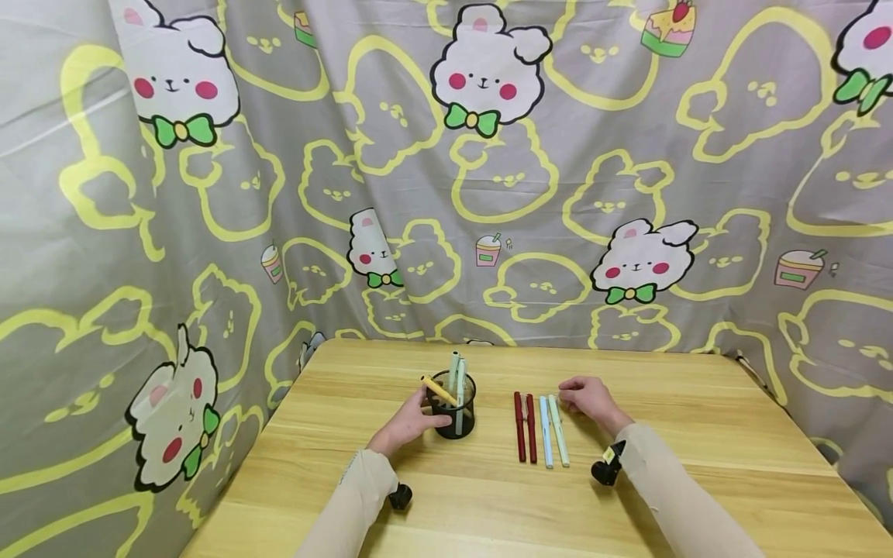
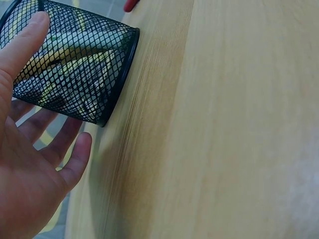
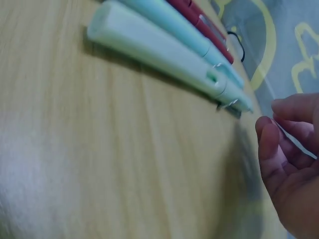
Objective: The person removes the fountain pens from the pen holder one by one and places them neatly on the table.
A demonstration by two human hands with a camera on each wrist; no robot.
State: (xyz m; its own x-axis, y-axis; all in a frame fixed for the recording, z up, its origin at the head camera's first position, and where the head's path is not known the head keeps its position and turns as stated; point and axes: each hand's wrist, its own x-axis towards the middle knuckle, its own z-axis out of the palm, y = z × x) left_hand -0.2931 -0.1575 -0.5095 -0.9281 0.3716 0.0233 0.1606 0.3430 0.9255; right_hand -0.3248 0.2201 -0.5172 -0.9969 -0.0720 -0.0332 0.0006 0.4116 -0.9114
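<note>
My left hand point(image 1: 410, 425) holds the black mesh pen holder point(image 1: 466, 428), which stands upright on the table. In the left wrist view the thumb lies along the near side of the mesh and the fingers are around the far side. A yellow pen point(image 1: 438, 389) leans left in the holder beside two pale green pens point(image 1: 454, 369). To the right, two dark red pens point(image 1: 519, 435), a light blue pen point(image 1: 546, 438) and a pale green pen point(image 3: 159, 55) lie side by side. My right hand point(image 1: 587, 399) is near the pale green pen's far end, fingers loosely bent, holding nothing.
The wooden table point(image 1: 725, 434) reaches back to a grey curtain point(image 1: 418, 194) printed with yellow outlines and white cartoon animals. That curtain also hangs along the left side. Small black cameras point(image 1: 399, 497) are worn on both wrists.
</note>
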